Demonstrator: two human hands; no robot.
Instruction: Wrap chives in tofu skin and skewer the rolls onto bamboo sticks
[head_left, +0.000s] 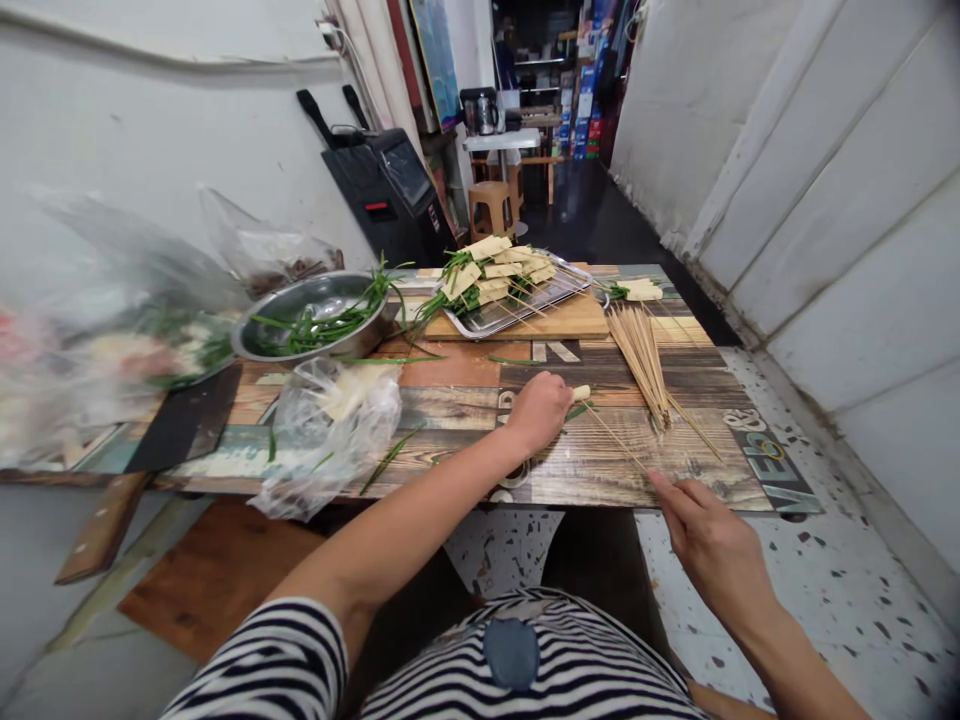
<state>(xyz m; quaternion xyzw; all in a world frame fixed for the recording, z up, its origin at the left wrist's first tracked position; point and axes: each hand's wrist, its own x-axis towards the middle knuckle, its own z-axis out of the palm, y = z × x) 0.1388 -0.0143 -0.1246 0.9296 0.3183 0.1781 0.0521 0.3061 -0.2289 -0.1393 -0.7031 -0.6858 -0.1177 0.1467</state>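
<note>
My left hand (541, 408) is closed around a pale yellow roll of what looks like tofu sheet (581, 393), with green stalks (577, 411) showing at its end. Between the pinched fingers of my right hand (709, 535) is the near end of a thin bamboo skewer (616, 438). The skewer slants up to the roll; whether its tip has entered cannot be made out. Beyond my right hand lies a fanned bundle of bamboo skewers (637, 360). A plastic bag (322, 440) with pale sheets (356, 388) inside rests left of my left hand.
At the table's back, a metal tray (559, 292) on a wooden board (577, 322) bears piled skewered rolls (495, 268). More rolls (637, 290) lie right of it. A steel bowl (345, 343) holds green stalks. A cleaver (180, 425) overhangs the front left edge, beside blurred plastic bags (112, 340).
</note>
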